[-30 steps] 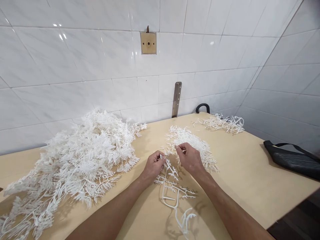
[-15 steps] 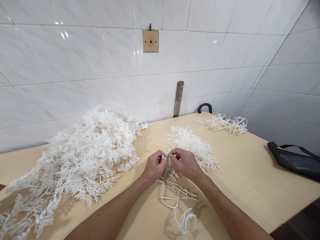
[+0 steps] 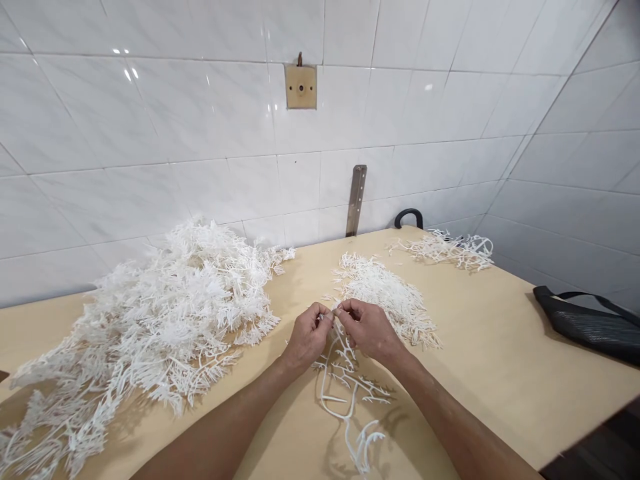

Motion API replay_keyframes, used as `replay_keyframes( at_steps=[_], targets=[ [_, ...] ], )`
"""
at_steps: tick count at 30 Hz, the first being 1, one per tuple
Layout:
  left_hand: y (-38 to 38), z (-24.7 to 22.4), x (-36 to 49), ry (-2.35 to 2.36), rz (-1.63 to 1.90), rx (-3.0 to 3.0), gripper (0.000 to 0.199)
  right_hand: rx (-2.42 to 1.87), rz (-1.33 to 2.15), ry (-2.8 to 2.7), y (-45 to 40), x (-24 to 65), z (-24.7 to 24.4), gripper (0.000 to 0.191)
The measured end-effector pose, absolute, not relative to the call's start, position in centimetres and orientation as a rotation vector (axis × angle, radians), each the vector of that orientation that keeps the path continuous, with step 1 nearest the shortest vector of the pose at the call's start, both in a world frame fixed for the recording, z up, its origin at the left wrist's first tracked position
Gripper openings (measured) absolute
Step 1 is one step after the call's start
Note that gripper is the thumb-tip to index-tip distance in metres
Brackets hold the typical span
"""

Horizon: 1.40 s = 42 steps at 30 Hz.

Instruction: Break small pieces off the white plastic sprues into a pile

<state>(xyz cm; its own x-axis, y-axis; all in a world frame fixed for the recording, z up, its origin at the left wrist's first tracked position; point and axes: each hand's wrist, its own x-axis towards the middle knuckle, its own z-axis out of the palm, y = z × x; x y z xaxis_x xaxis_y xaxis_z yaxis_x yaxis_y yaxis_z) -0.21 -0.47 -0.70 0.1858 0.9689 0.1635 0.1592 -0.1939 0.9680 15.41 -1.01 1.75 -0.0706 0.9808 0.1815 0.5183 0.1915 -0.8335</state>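
Observation:
A white branched plastic sprig (image 3: 347, 400) hangs below my two hands, its stem curving down over the table. My left hand (image 3: 311, 333) is closed in a pinch on the upper part of the sprig. Fingertip to fingertip with it, my right hand (image 3: 367, 328) is closed in a pinch at the same spot; the small piece between its fingers is mostly hidden. Just behind my right hand lies a heap of short white plastic tips (image 3: 385, 293). To the left spreads a large pile of bushy white sprigs (image 3: 175, 313).
Bare white stems (image 3: 450, 250) lie at the table's back right, near a black curved handle (image 3: 409, 217). A black bag (image 3: 590, 327) rests at the right edge of the tan table (image 3: 490, 373). A metal strip (image 3: 356, 200) stands against the tiled wall.
My hands stay together at the sprig, with the fingertips drawn slightly closer. Fine tips that showed at my left fingers are now less visible. The sprig's lower end has swung slightly left.

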Motion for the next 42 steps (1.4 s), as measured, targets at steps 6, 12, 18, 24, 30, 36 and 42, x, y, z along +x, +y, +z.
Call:
replay_keyframes(
  at_steps=[6, 12, 18, 24, 30, 36, 42],
  targets=[
    [-0.4, -0.8, -0.2, 1.117, 1.136, 1.548, 0.026, -1.433, 0.672, -1.715, -0.9, 15.1, 1.1, 0.023],
    [-0.5, -1.0, -0.1, 1.117, 1.164, 1.566, 0.026, -1.432, 0.555, -1.745, -0.5, 15.3, 0.0, 0.024],
    [-0.4, -0.8, 0.0, 1.142, 1.101, 1.532, 0.018, -1.428, 0.497, -1.814, -0.4, 15.5, -0.5, 0.023],
    [-0.2, -0.2, -0.4, 1.091, 0.991, 1.448, 0.013, -1.288, 0.178, -1.954, -0.6, 14.6, -0.7, 0.019],
    [-0.4, 0.5, -0.8, 0.958, 0.957, 1.274, 0.024, -1.407, 0.029, -1.904, 0.4, 15.1, -1.5, 0.019],
    [-0.7, 0.8, -0.6, 0.922, 0.963, 1.216, 0.036, -1.555, 0.283, -1.595, 1.4, 18.0, -0.7, 0.017],
    [-0.5, 0.4, -0.4, 0.984, 1.019, 1.335, 0.033, -1.344, 0.577, -1.771, 0.2, 16.9, 0.8, 0.027]
  ],
)
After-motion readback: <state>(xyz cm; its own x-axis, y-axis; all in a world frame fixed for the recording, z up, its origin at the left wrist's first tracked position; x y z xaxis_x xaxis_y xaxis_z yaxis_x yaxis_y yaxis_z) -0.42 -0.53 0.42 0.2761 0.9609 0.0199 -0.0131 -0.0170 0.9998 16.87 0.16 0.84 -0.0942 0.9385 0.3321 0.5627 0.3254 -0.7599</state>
